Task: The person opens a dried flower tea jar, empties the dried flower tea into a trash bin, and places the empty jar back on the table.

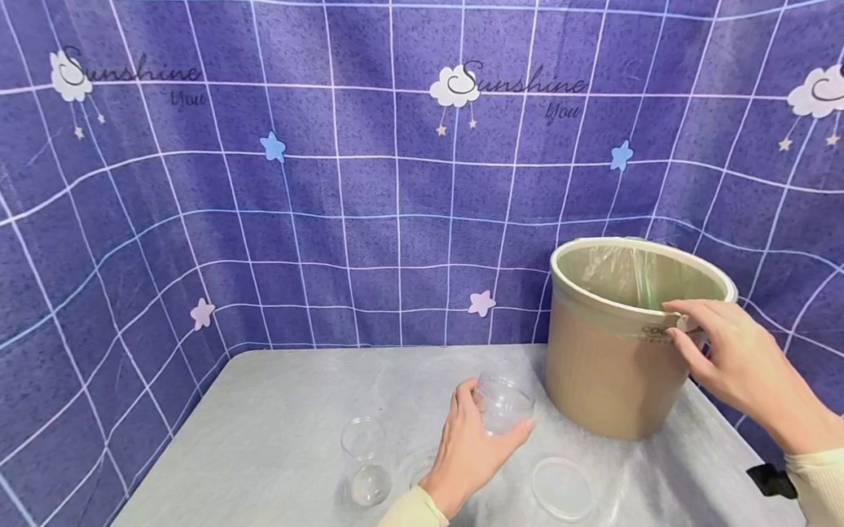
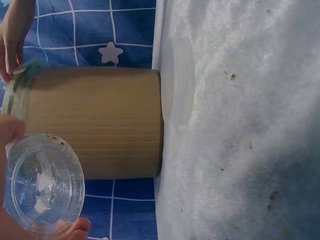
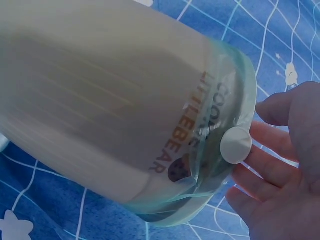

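My left hand (image 1: 472,448) grips a clear round plastic container (image 1: 505,403), tilted, left of the beige trash can (image 1: 613,364). White patches show in the container (image 2: 45,185) in the left wrist view; whether bits or glare, I cannot tell. At the can's front right rim is my right hand (image 1: 740,355), its thumb and fingers curled about the edge. A white round disc (image 3: 236,145) sits against these fingertips; its attachment is unclear. The can stands upright, lined with a clear plastic bag (image 1: 614,270). Its bottom inside is hidden.
On the grey tabletop (image 1: 280,437), a clear round lid (image 1: 563,489) lies before the can. Two clear round plastic pieces (image 1: 371,486) sit left of my left hand, and another is partly hidden behind it. Purple-blue patterned cloth (image 1: 372,177) surrounds the table's back and sides.
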### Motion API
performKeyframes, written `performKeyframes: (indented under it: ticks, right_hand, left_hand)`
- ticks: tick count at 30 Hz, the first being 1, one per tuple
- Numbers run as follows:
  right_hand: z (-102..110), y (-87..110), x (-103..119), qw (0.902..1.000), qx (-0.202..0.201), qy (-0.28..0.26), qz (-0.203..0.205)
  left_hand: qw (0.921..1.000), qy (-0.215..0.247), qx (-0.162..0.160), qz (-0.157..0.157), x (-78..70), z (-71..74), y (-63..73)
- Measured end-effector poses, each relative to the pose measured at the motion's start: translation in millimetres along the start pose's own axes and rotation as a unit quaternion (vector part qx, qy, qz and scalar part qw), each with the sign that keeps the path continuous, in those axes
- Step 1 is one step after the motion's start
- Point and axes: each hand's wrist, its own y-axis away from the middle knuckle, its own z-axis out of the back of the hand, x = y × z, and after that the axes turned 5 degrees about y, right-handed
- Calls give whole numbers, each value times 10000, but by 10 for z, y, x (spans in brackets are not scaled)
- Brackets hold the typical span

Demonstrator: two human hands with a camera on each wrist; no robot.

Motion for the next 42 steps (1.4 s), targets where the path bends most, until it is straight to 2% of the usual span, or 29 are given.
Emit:
performKeyframes:
  ticks: [11, 21, 27, 33, 36, 42]
  right_hand:
    - [90, 37, 119, 9978, -561, -326, -157]
    - [174, 110, 257, 9966, -684, -458, -52]
    - [178, 170, 382, 9952, -769, -591, 152]
    - [103, 239, 518, 9917, -972, -747, 382]
    - [78, 287, 565, 9926, -825, -767, 460]
    - [39, 419, 628, 9975, -47, -636, 305]
  left_hand:
    - [9999, -69, 64, -51, 92, -14, 79]
    - [9991, -305, 145, -263, 160, -48, 120]
    - [9987, -412, 174, -224, 183, -68, 149]
    - [9991, -347, 246, -27, 224, -83, 186]
    - [9989, -385, 273, -8, 242, -85, 194]
    - [9982, -497, 343, 53, 269, -76, 186]
